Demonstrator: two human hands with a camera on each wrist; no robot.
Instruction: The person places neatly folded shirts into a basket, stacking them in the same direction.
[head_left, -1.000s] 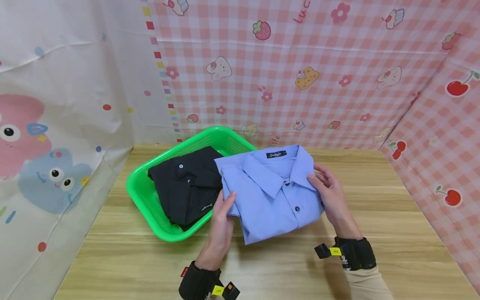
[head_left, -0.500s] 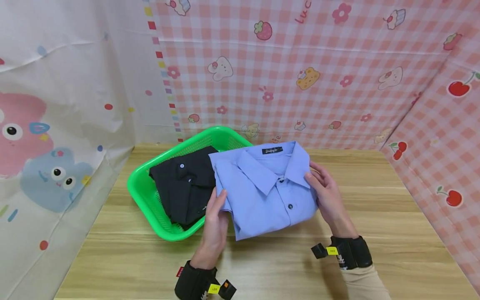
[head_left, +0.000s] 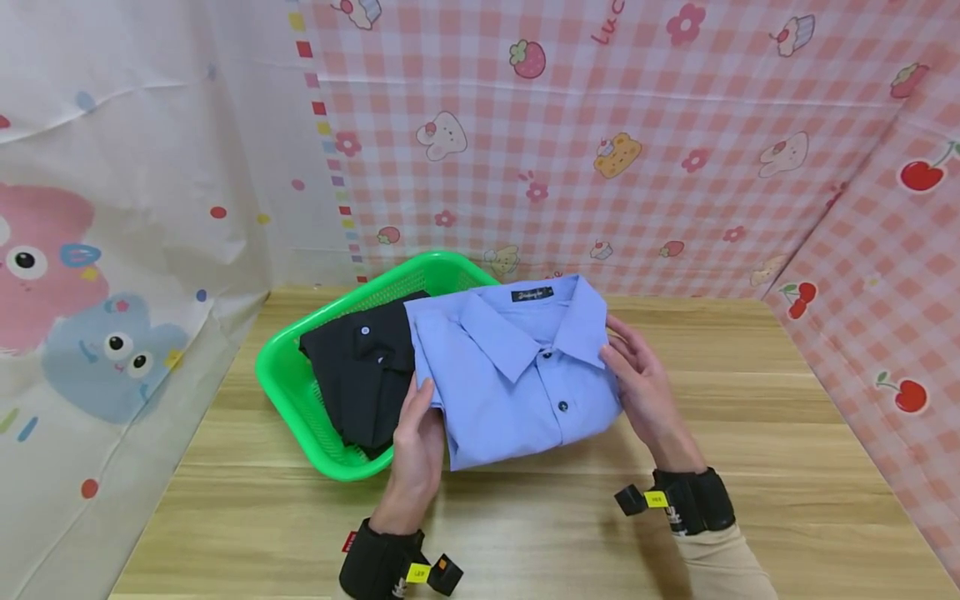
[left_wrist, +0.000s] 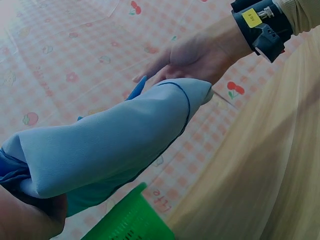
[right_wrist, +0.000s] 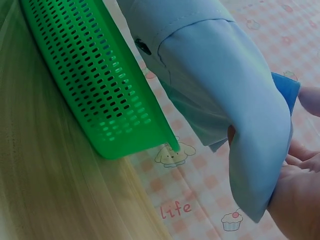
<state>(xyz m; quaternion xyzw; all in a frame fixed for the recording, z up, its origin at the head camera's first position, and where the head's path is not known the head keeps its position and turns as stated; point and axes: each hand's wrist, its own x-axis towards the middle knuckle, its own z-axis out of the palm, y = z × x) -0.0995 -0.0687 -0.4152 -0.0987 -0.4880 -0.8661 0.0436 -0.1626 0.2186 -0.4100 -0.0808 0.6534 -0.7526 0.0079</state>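
Note:
A folded light blue shirt (head_left: 510, 375), collar away from me and dark label showing, is held up off the table between my hands. My left hand (head_left: 417, 454) grips its left edge, thumb on top. At the right edge my right hand (head_left: 647, 392) pinches it near the collar, fingers partly hidden beneath. The shirt overlaps the right side of a green plastic basket (head_left: 288, 417). Inside the basket lies a folded black shirt (head_left: 360, 367), partly covered by the blue one. In the right wrist view the blue shirt (right_wrist: 215, 75) hangs above the basket's perforated wall (right_wrist: 95, 75).
The basket stands on a wood-grain table (head_left: 750, 417), at its back left. A pink checked cloth (head_left: 570, 150) hangs behind the table and along the right. A white printed sheet (head_left: 150, 208) covers the left side.
Both hands have carried the blue shirt leftward and slightly away from me, so it covers more of the black shirt. The basket stays in place.

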